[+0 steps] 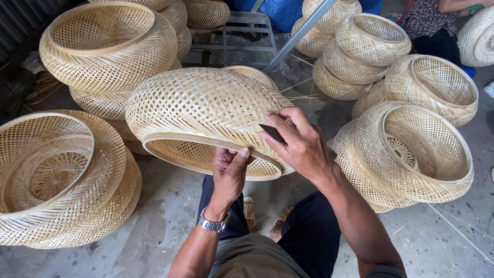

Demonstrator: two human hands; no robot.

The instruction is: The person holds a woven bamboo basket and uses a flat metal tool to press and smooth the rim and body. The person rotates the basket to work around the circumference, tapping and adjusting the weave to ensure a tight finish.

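I hold a round woven bamboo basket (198, 110) tilted in front of me, its open rim facing down toward my lap. My left hand (230, 171), with a metal watch on the wrist, grips the near rim from below, thumb on the band. My right hand (294, 140) rests on the basket's outer wall at its right side and pinches a small dark flat piece (272, 133) against the weave.
Stacks of similar baskets surround me: a pile at left (56, 180), a tall stack behind it (105, 49), more at right (411, 152) and back right (370, 44). A metal frame (247, 36) stands behind. Another person (437, 20) sits at the top right. Concrete floor below.
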